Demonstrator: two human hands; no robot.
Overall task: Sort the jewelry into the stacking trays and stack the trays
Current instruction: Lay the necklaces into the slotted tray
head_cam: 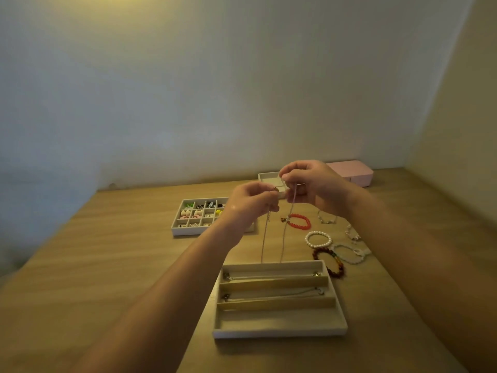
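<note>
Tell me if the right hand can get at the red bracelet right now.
Likely not yet: the right hand pinches the hanging necklace. The red bracelet itself lies uncovered below it.

necklace (pixel 285 238): thin chain held up, two strands hanging to far wall of long tray (pixel 279 332) | long tray: chains (pixel 271 277) in two far lanes | grid tray (pixel 185 230): earrings (pixel 199 212) inside, further left | red bracelet (pixel 299 221): lies flat, right side

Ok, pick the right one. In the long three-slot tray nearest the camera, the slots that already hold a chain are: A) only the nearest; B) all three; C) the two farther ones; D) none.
C: in the long tray the far-slot chain and middle-slot chain lie in place, the nearest slot shows only lining; the hanging necklace is pinched by left hand and right hand.
</note>
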